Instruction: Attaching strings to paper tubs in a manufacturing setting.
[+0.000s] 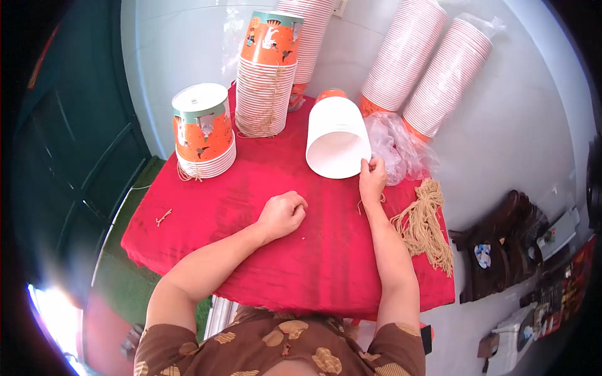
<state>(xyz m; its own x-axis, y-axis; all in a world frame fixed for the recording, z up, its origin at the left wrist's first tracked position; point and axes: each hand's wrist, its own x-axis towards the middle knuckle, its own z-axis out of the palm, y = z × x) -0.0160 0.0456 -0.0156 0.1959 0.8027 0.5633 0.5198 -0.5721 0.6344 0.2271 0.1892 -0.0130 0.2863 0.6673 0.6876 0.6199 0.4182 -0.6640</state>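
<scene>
Lying on its side, a white stack of paper buckets [338, 135] faces me with its round opening. At its right lower rim are the closed fingertips of my right hand [373, 178], which seem to pinch the edge. A thin bit of twine [359, 205] shows beside that wrist; whether it runs into the fingers I cannot tell. My left hand [283, 216] rests on the red cloth in a loose fist, apart from the buckets, and nothing shows in it. To the right of my right forearm lies a bundle of tan twine [425, 229].
An upside-down short bucket stack [204, 131] stands at the left, beside a tall twine-tied stack [266, 94]. Two wrapped stacks [404, 53] lean on the back wall. Crumpled clear plastic [401, 147] lies behind the twine. Short twine scraps [163, 217] lie on the red-covered table [207, 250].
</scene>
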